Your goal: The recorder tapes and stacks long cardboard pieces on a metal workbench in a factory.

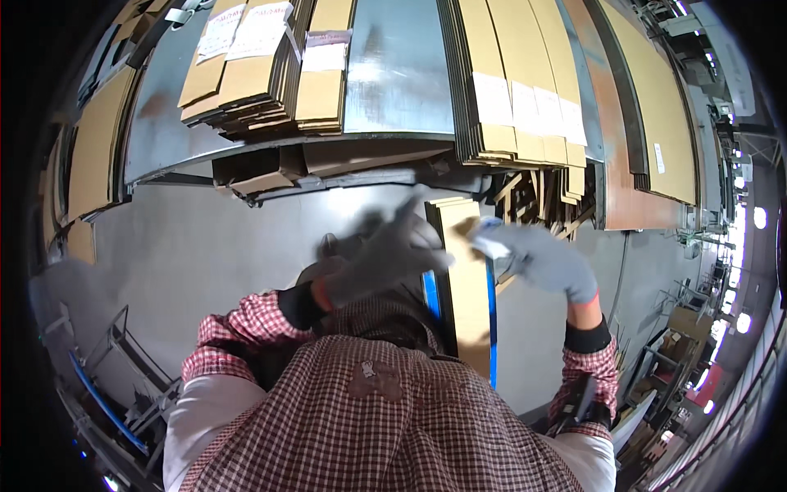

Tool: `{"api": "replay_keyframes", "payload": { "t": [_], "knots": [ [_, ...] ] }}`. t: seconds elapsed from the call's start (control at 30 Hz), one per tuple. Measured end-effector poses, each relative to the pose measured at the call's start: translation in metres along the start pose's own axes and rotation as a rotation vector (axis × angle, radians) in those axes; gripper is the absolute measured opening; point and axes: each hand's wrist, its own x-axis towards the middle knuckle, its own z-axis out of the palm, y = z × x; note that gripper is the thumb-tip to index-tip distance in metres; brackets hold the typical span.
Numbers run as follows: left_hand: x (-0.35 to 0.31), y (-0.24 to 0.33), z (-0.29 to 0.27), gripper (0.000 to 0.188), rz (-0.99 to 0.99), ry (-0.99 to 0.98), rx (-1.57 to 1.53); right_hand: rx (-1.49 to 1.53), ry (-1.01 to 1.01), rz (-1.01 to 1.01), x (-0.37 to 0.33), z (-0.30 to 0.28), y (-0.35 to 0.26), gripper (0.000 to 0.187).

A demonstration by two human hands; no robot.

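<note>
Both of my hands wear grey work gloves and are smeared by motion. A narrow stack of flat cardboard point(468, 303) stands in front of my body, with blue edges along its sides. My left hand point(389, 256) is just left of the stack, its fingers stretched out and nothing visible in them. Over the stack's right side, my right hand point(541, 252) closes on a small white and blue object point(490, 239). Blur hides what kind of object it is. A brownish patch shows at its left end, near the cardboard's top.
Beyond my hands runs a metal table point(399, 90) bearing cardboard stacks point(258, 70) at left and longer labelled stacks point(525, 74) at right. Open boxes point(261, 170) sit beneath its edge. Cardboard strips point(541, 197) stick out below. Metal frames point(123, 369) stand at lower left.
</note>
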Motion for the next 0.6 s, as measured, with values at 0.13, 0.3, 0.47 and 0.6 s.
{"api": "replay_keyframes", "payload": {
  "t": [0.13, 0.3, 0.47, 0.6],
  "knots": [
    [-0.011, 0.038, -0.009, 0.065, -0.124, -0.444, 0.218, -0.139, -0.314, -0.084, 0.021, 0.012, -0.048, 0.03],
    [-0.006, -0.058, -0.069, 0.057, -0.187, -0.138, 0.094, -0.094, -0.078, 0.553, -0.003, -0.039, 0.125, 0.023],
    [0.084, -0.234, 0.023, 0.021, -0.211, -0.41, -0.741, -0.07, 0.239, -0.008, 0.048, 0.084, 0.226, 0.028],
    [0.101, -0.331, 0.04, 0.021, -0.456, -0.476, -0.259, 0.319, 0.301, 0.412, 0.054, 0.08, 0.186, 0.035]
  ]
}}
